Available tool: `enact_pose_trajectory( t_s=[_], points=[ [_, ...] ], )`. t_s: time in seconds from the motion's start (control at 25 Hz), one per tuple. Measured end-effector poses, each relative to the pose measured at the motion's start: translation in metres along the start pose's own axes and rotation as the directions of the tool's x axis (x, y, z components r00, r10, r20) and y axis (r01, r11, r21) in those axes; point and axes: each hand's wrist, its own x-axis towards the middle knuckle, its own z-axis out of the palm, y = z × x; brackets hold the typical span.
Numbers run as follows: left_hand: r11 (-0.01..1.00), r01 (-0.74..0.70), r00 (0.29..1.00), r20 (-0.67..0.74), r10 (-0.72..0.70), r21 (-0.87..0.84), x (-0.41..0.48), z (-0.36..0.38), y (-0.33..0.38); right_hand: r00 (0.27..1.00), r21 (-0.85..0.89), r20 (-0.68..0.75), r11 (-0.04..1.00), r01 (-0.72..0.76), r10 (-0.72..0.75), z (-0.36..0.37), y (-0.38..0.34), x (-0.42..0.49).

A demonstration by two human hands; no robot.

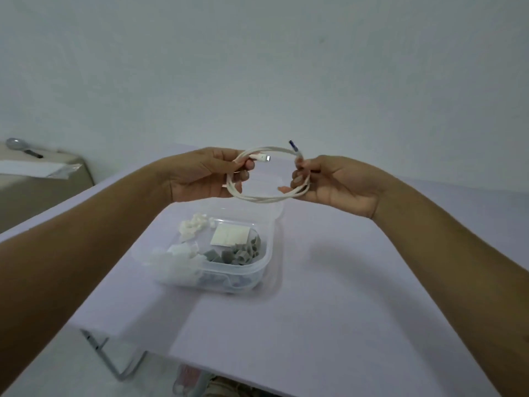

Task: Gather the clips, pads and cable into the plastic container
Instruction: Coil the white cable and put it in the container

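A white cable (266, 198) is wound into a loop and held in the air above the far end of the clear plastic container (264, 260). My left hand (200, 179) grips the loop's left side, with one white plug poking out past its fingers. My right hand (332, 181) pinches the loop's right side, where a blue-tipped plug sticks up. Inside the container lie grey clips (240, 252), white clips (194, 226), a white pad sheet (230, 236) and more white pieces (177, 260) at the near left.
The container stands on a pale lilac table (329, 296) whose near edge shows a metal leg (114, 359) below. At the far left a beige surface (43, 190) carries a magnifier-like tool (20, 146) and white paper (31, 169). A plain wall lies behind.
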Motion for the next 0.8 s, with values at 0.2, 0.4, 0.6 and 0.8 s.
enact_pose_trajectory(
  t_s=[0.2,0.4,0.6,0.8],
  points=[
    [0.978,0.171,0.926,-0.359,-0.118,0.118,-0.019,-0.045,-0.026,0.962,-0.561,-0.241,0.827,-0.03,-0.129,0.033,0.033,0.064],
    [0.709,0.334,0.839,-0.538,0.076,0.621,0.004,-0.062,-0.068,0.901,-0.976,-0.178,-0.047,-0.214,-0.396,0.04,0.075,0.097],
    [0.246,0.392,0.863,-0.447,0.234,0.886,0.022,-0.073,-0.086,0.922,-0.825,-0.028,-0.513,-0.24,-0.386,0.053,0.088,0.105],
    [0.213,0.361,0.881,-0.407,0.24,0.908,0.024,-0.074,-0.086,0.954,-0.796,-0.024,-0.572,-0.198,-0.298,0.038,0.099,0.12]
  ],
)
